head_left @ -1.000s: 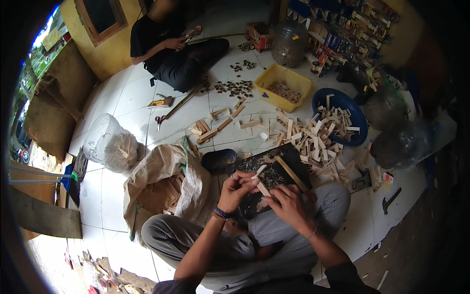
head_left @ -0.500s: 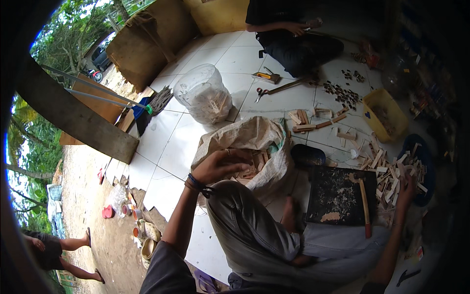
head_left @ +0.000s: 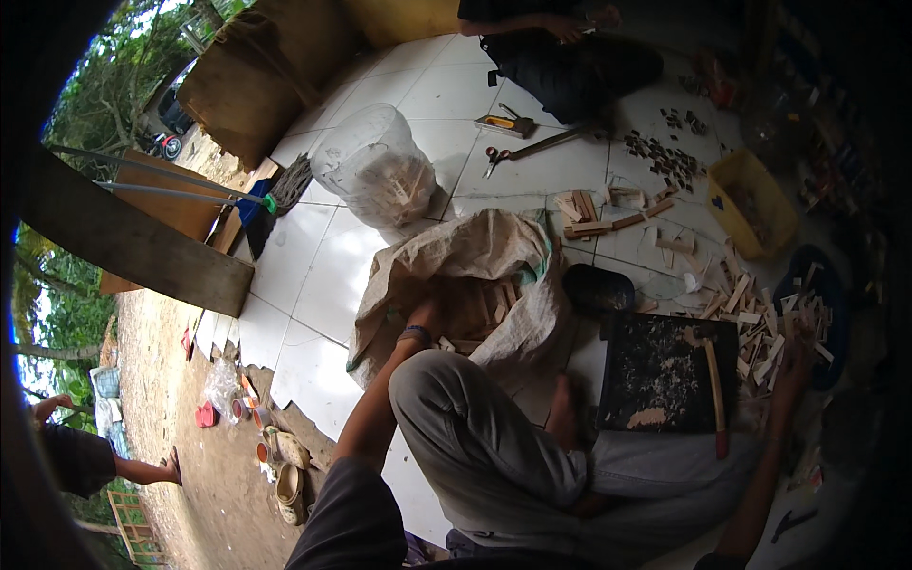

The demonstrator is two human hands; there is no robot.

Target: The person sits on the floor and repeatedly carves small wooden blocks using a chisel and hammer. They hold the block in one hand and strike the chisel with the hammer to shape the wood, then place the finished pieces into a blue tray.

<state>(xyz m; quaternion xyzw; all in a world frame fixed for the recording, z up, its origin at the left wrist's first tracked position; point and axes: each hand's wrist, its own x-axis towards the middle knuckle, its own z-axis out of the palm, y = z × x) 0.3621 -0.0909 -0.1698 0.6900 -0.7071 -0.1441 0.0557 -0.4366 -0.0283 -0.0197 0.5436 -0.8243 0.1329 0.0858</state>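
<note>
Down inside pale sack [head_left: 408, 269] with left hand [head_left: 428, 314], close by wood pieces [head_left: 502, 302]; cannot tell whether spread or pinching. Out to right, at wood-strip pile [head_left: 749, 309] with right hand [head_left: 796, 357]; too dim to tell grip. In between, black board [head_left: 632, 361] with hammer [head_left: 714, 385] across it. Farther out, blue basin [head_left: 837, 309] beside pile, yellow tub [head_left: 736, 223], then scissors [head_left: 492, 161], clear plastic bin [head_left: 369, 169] on white tiles [head_left: 313, 256].

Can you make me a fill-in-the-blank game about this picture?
1. The person's ____ hand is inside the pale woven sack.
2. A ____ with a wooden handle rests on the flat black board.
3. The colour of the rectangular plastic tub is ____.

Missing words: left; hammer; yellow.
</note>
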